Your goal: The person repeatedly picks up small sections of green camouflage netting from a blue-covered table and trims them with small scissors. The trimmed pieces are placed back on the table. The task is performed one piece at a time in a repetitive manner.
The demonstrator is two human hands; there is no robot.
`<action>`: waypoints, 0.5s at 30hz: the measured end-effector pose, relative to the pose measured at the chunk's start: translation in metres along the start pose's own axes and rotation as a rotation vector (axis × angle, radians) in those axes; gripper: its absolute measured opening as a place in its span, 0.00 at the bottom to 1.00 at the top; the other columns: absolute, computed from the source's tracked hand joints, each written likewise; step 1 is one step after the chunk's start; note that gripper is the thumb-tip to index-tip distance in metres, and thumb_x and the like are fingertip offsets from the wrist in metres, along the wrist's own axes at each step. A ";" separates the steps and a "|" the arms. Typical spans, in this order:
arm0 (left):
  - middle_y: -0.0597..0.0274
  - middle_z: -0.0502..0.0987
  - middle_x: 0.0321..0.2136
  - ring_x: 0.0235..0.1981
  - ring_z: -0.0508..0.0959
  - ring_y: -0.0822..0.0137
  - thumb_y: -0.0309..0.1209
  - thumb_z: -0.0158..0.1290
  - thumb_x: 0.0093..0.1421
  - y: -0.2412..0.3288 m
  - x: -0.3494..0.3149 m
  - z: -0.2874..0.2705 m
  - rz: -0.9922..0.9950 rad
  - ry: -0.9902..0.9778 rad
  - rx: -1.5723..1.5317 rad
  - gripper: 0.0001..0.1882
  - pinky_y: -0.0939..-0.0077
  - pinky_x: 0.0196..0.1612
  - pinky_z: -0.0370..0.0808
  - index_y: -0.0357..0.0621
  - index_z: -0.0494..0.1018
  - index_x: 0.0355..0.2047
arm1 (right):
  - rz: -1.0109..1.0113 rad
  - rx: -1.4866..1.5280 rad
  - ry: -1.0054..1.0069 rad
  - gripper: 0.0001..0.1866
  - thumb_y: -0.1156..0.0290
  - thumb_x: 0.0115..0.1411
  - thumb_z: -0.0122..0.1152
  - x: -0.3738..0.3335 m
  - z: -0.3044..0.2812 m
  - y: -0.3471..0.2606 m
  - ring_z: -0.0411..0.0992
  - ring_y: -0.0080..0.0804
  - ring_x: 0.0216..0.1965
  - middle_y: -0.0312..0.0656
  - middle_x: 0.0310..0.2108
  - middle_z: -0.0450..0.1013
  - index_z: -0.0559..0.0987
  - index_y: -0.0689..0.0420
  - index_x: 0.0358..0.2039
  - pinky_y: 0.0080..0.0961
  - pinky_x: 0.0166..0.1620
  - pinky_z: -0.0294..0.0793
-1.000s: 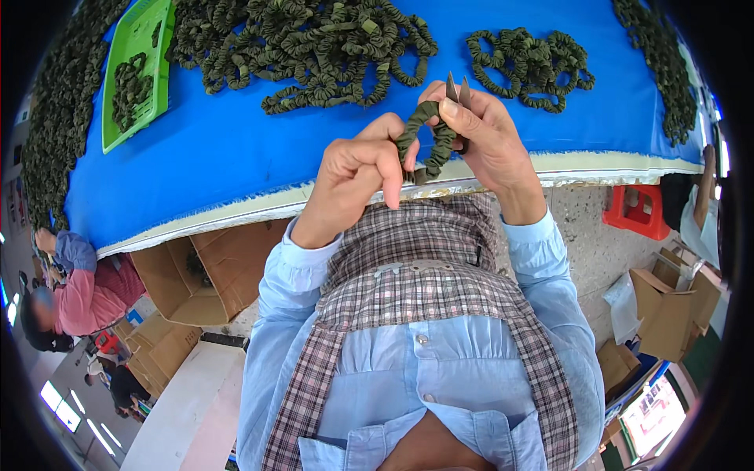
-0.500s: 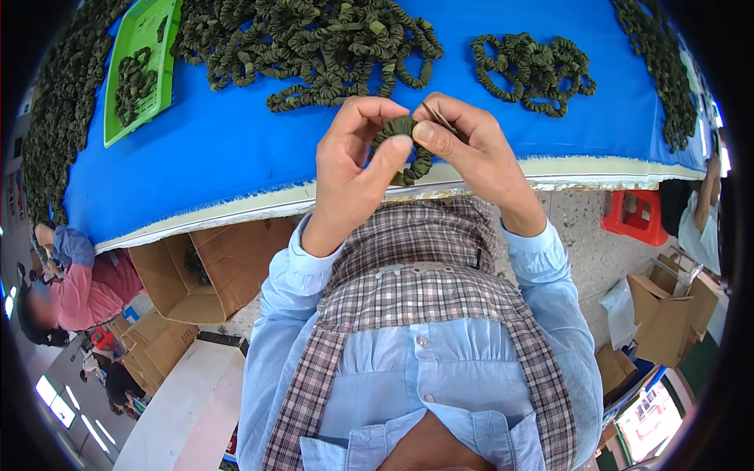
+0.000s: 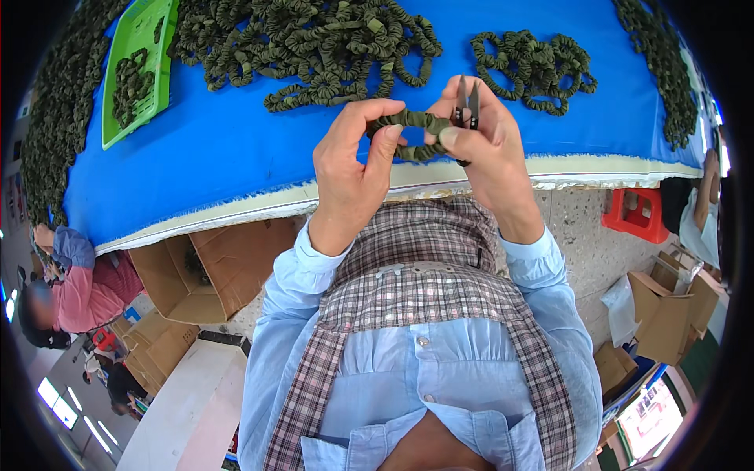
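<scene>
Between my hands, above the near edge of the blue-covered table, a dark green scrunchie [image 3: 416,123] is held as an open loop. My left hand [image 3: 355,161] pinches its left side between thumb and fingers. At the right side of the loop, my right hand [image 3: 493,153] grips the scrunchie with the thumb. That same hand also holds small thread snips [image 3: 466,102], their two dark blades apart and pointing away from me. A large heap of scrunchies [image 3: 314,47] lies beyond my hands, and a smaller pile of scrunchies [image 3: 536,69] lies to the right.
A green plastic tray [image 3: 163,78] with some scrunchies stands at the left on the blue cloth [image 3: 212,153]. More heaps line both table ends. Below the table are a cardboard box [image 3: 228,271] and a red stool [image 3: 635,216]. Another person [image 3: 78,282] sits at the left.
The scrunchie has turned and is now spread wider between my hands. My right hand has rotated, bringing the snips upright with blades apart.
</scene>
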State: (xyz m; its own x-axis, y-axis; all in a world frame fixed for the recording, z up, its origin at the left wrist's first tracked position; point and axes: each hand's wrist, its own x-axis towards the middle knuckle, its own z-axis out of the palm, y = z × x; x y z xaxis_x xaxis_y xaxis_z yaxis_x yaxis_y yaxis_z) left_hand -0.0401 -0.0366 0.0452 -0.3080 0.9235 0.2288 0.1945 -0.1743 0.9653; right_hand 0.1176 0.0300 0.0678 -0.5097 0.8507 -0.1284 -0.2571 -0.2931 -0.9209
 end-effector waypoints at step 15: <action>0.55 0.68 0.52 0.48 0.70 0.71 0.41 0.55 0.65 -0.008 -0.001 0.004 -0.120 -0.195 -0.521 0.17 0.74 0.51 0.68 0.35 0.74 0.37 | 0.278 0.240 0.061 0.19 0.67 0.57 0.62 0.019 -0.020 0.023 0.65 0.14 0.25 0.33 0.27 0.73 0.71 0.56 0.47 0.13 0.25 0.57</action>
State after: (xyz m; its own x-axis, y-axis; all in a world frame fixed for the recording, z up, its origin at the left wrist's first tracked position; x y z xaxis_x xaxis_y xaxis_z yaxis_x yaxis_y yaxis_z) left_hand -0.0375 -0.0346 0.0365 -0.1122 0.9846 0.1342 -0.3319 -0.1644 0.9289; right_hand 0.1185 0.0482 0.0369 -0.5390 0.7467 -0.3897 -0.3049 -0.6043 -0.7361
